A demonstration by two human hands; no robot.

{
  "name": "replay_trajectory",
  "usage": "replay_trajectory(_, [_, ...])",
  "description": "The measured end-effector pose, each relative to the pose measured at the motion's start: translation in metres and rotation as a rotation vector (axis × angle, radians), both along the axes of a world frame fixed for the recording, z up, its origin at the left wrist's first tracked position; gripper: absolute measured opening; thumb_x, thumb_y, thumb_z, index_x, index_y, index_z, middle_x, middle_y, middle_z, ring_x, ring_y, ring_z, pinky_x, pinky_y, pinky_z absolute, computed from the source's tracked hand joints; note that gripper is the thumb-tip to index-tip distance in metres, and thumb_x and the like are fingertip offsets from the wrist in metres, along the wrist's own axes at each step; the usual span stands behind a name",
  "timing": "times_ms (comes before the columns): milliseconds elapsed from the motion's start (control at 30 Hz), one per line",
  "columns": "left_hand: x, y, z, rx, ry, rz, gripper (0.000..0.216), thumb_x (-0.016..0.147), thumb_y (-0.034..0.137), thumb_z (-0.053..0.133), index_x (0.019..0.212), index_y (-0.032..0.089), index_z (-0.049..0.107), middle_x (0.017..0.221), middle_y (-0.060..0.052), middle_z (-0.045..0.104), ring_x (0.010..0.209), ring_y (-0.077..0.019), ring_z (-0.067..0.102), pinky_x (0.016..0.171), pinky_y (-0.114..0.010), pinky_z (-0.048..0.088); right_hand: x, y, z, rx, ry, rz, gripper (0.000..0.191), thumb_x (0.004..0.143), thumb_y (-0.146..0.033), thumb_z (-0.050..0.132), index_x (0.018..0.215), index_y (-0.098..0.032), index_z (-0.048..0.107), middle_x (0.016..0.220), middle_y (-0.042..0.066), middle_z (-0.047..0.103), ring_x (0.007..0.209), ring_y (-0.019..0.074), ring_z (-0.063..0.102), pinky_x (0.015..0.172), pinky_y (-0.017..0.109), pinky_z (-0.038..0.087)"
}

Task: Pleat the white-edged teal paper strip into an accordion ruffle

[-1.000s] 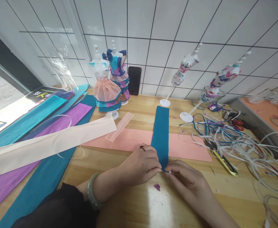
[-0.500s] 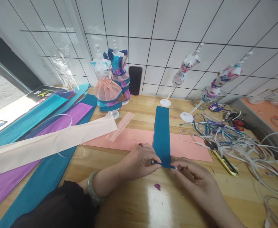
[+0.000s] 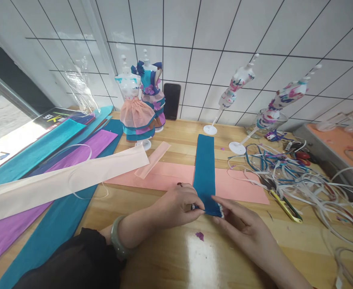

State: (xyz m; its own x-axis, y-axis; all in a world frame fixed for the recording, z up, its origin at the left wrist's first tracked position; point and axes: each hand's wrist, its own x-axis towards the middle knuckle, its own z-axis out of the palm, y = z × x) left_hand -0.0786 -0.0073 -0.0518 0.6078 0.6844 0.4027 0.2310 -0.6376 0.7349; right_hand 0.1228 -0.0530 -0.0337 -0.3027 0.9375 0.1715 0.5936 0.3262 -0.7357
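A teal fabric strip [image 3: 205, 168] lies lengthwise away from me, across a pale pink strip [image 3: 239, 185]. Its near end is gathered, with a whitish frilled edge showing at both corners. My left hand [image 3: 180, 204] pinches the left corner of that end between thumb and forefinger. At the right corner is my right hand [image 3: 242, 224], its thumb and forefinger apart on either side of the frilled edge and close to the cloth; whether they touch it I cannot tell.
Dressed mini mannequins [image 3: 136, 116] and a phone [image 3: 172, 101] stand at the back, bare mannequins [image 3: 238, 86] to their right. Tangled ribbons [image 3: 272, 160] and yellow snips [image 3: 286, 206] lie right. Long fabric strips [image 3: 70, 180] cover the left; a purple scrap [image 3: 199, 236] lies in front.
My right thumb and forefinger have parted from their pinch on the right corner, baring its frilled edge. My left hand keeps its pinch. The teal strip has shifted very slightly left.
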Motion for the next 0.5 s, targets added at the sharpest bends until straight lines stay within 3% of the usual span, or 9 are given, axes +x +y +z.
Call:
replay_trajectory(100, [-0.0003,0.0003,-0.0008,0.003,0.004,0.007,0.010,0.075,0.014,0.054,0.074,0.016,0.063,0.071,-0.003,0.066,0.072,-0.0125,0.059,0.074,-0.026,0.043,0.0018,0.0016,-0.0001,-0.021,0.002,0.025,0.020,0.082,-0.026,0.055,0.100,-0.022,0.062,0.089,0.005,0.066,0.075,0.0152,0.062,0.070,0.026,0.051])
replay_trajectory(500, [0.0003,0.0007,0.0005,-0.016,-0.060,0.001,0.005,0.076,0.016,0.055,0.076,0.015,0.060,0.079,-0.005,0.066,0.078,-0.0134,0.059,0.077,-0.027,0.044,0.0044,0.0039,-0.0004,0.053,0.034,0.040,0.012,0.082,-0.023,0.055,0.088,-0.021,0.065,0.086,0.005,0.068,0.081,0.0167,0.064,0.071,0.026,0.052])
